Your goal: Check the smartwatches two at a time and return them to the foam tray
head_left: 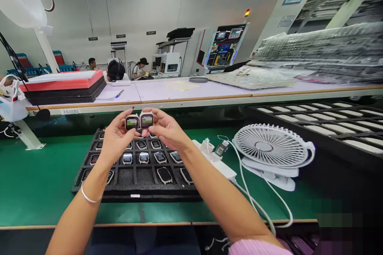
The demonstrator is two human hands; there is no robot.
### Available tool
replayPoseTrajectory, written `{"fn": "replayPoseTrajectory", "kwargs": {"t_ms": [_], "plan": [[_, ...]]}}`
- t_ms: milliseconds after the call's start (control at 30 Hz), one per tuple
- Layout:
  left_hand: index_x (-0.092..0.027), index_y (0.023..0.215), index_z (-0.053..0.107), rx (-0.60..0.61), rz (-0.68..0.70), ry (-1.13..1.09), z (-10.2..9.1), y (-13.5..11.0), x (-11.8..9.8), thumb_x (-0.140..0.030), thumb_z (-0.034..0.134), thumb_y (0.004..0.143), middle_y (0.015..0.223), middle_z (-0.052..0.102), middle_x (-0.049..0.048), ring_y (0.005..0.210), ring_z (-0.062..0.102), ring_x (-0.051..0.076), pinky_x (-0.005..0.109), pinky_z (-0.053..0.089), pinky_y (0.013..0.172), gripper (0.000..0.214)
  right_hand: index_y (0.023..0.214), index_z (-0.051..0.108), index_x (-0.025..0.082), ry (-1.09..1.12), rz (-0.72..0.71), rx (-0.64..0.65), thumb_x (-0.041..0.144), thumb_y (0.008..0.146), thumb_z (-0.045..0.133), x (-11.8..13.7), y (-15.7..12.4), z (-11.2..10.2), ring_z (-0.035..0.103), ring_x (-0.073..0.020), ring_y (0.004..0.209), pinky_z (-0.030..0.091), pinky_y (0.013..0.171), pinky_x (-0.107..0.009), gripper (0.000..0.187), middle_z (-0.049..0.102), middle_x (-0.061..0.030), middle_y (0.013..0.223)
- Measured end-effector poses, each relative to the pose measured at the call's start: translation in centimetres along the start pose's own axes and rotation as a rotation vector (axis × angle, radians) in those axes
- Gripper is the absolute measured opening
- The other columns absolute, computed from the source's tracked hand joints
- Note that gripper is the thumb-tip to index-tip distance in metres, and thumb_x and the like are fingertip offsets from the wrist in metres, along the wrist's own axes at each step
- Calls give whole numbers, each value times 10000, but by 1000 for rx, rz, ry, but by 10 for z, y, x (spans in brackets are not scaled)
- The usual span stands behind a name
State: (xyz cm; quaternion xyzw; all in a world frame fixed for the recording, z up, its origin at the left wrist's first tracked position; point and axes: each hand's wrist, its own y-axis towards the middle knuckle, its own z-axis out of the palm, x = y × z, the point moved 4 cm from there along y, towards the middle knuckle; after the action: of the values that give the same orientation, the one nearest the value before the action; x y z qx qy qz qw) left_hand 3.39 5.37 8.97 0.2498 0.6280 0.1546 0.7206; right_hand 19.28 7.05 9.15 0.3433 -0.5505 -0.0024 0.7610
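Observation:
Two strapless smartwatches with lit screens are held side by side above a black foam tray [137,196]. My left hand [115,137] is closed on the left smartwatch [132,122] by its edges. The right smartwatch [147,120] is pinched between the thumb and fingers of my right hand [167,129]. Below them, the tray's compartments hold several more watches, some with lit screens, such as a watch [144,157], and some dark, such as a watch [164,175]. Two front compartments [125,177] have no watch in them. My forearms cover parts of the tray.
A white fan [269,145] and a power strip [223,167] with cables stand right of the tray. Another black tray [287,127] holds white pieces. A shelf [167,91] crosses behind, bearing red and black foam trays [64,83] and bagged stacks [314,51]. People sit beyond.

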Motion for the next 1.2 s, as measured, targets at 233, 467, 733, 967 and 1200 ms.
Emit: {"fn": "replayPoseTrajectory", "kwargs": {"t_ms": [233,467,733,967,1200], "plan": [[-181,1188,646,-69,-155,10,-8,-34,35,-222,781,723,918,710,25,610,679,102,240,611,623,486,1142,626,227,110,146,-83,279,755,766,-49,-31,-1,669,-145,639,555,642,-313,415,671,11,835],[-183,1146,651,-75,-150,14,-9,-39,42,-241,783,732,922,719,26,571,676,95,217,596,578,439,1132,641,235,119,154,-83,339,778,782,-57,-36,-3,680,-141,631,558,637,-307,395,675,11,872],[-180,1175,653,-47,-169,18,-11,-44,42,-313,730,802,945,719,43,583,707,129,275,633,601,403,1083,633,227,69,148,-93,354,786,772,-59,-37,-3,643,-117,565,545,577,-287,352,657,16,843],[-178,1199,643,-33,-187,3,-13,-44,44,-267,698,796,964,720,52,606,718,140,287,636,626,416,1116,632,234,62,122,-73,319,774,786,-61,-38,-4,663,-120,609,558,611,-287,384,643,13,902],[-178,1198,643,-37,-203,-17,-13,-46,44,-240,683,780,973,710,50,613,720,143,286,632,624,424,1107,645,238,101,122,-73,267,770,781,-62,-38,-4,673,-114,603,540,601,-265,364,647,20,890]]}}
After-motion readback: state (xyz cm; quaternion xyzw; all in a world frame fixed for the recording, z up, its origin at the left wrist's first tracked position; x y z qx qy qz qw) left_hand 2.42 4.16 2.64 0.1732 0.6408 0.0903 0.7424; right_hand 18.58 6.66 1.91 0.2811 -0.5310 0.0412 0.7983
